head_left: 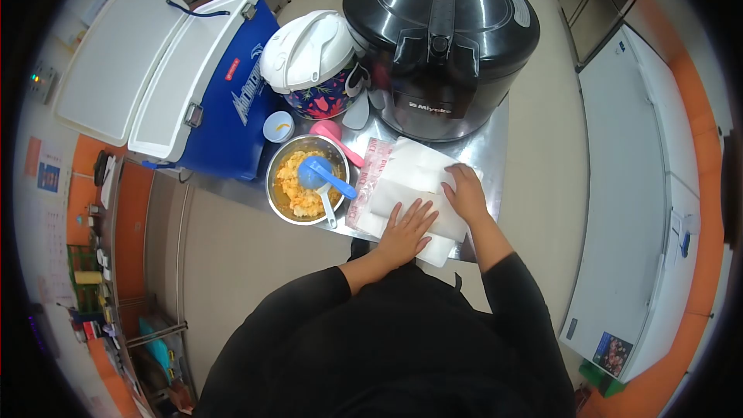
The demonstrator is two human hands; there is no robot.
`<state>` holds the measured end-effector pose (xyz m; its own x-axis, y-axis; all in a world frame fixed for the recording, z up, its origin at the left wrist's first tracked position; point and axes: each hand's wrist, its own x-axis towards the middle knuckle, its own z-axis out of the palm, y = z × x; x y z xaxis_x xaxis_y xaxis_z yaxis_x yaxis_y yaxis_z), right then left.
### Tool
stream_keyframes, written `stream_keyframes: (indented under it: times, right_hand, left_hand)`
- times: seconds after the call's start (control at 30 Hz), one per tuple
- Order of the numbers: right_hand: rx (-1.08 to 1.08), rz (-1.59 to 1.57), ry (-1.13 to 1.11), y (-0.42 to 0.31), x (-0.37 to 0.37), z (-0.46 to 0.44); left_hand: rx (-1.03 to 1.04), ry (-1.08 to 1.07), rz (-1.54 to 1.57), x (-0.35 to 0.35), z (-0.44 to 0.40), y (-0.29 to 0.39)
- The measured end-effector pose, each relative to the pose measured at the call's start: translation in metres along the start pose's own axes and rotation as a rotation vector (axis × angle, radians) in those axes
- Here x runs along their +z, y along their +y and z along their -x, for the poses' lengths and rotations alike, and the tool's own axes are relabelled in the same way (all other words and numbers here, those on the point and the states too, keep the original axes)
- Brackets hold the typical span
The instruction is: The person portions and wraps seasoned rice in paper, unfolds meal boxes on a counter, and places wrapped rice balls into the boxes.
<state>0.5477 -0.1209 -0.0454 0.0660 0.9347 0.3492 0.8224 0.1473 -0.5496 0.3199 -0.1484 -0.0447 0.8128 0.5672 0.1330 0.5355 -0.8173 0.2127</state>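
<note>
White food wrapping paper [418, 156], with folded layers, lies on the metal table in front of me. My left hand [406, 234] rests flat on its near part, fingers spread. At the paper's right edge is my right hand [467, 195], its fingers bent and thumb close to them, gripping the fold. Red-and-white printed paper [370, 178] shows along the left side. Left of it stands a steel bowl [272, 200] of yellow-orange rice [290, 178]. A blue ladle [313, 173] and a white-handled utensil [326, 205] lie in the bowl.
A large black rice cooker [437, 108] stands at the back, beside a floral rice cooker [321, 97] with a white lid. A pink scoop [337, 139] and a small cup [279, 127] sit near the bowl. An open blue cooler [232, 108] is at left; a white chest freezer [627, 186] at right.
</note>
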Motion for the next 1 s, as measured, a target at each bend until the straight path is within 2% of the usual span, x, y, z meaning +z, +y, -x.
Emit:
stream_keyframes:
  times: [0.13, 0.2, 0.23, 0.3, 0.33, 0.4, 0.43, 0.5, 0.63, 0.73, 0.83, 0.9, 0.97, 1.0]
  right_hand:
    - [0.022, 0.125, -0.181, 0.011, 0.011, -0.025]
    - [0.215, 0.082, -0.407, 0.017, 0.017, -0.034]
    - [0.211, 0.08, -0.412, 0.025, 0.021, -0.036]
    - [0.124, 0.138, -0.619, 0.037, 0.023, -0.045]
    - [0.121, 0.137, -0.622, 0.04, 0.02, -0.047]
    - [0.064, -0.319, -0.702, 0.044, 0.012, -0.054]
    - [0.062, -0.321, -0.705, 0.042, 0.011, -0.056]
    - [0.218, -0.354, -0.673, 0.038, 0.012, -0.059]
    - [0.262, -0.247, -0.719, 0.031, 0.018, -0.072]
    - [0.111, 0.016, -0.633, 0.001, 0.027, -0.076]
    - [0.087, 0.139, -0.518, -0.008, 0.05, -0.073]
    - [0.1, 0.094, -0.516, -0.004, 0.055, -0.076]
    - [0.009, -0.336, -0.585, 0.005, 0.049, -0.076]
    - [0.026, -0.345, -0.532, 0.01, 0.047, -0.074]
  left_hand:
    - [-0.032, -0.018, 0.038, 0.0, -0.005, 0.003]
    - [-0.038, 0.002, 0.033, 0.002, -0.007, 0.002]
    - [-0.036, 0.015, 0.032, 0.002, -0.006, 0.003]
    - [-0.042, 0.017, 0.025, 0.003, -0.008, 0.003]
    - [-0.044, 0.02, 0.017, 0.004, -0.009, 0.002]
    - [-0.054, 0.015, 0.034, 0.003, -0.011, 0.002]
    - [-0.057, 0.006, 0.052, 0.002, -0.011, 0.002]
    - [-0.065, 0.014, 0.052, 0.002, -0.012, 0.004]
    - [-0.08, 0.038, 0.063, 0.004, -0.012, 0.006]
    - [-0.097, 0.031, 0.071, 0.005, -0.013, 0.006]
    - [-0.105, 0.038, 0.076, 0.004, -0.013, 0.006]
    - [-0.11, 0.039, 0.072, 0.004, -0.013, 0.007]
    - [-0.119, 0.037, 0.071, 0.002, -0.013, 0.006]
    - [-0.111, 0.042, 0.072, 0.003, -0.011, 0.006]
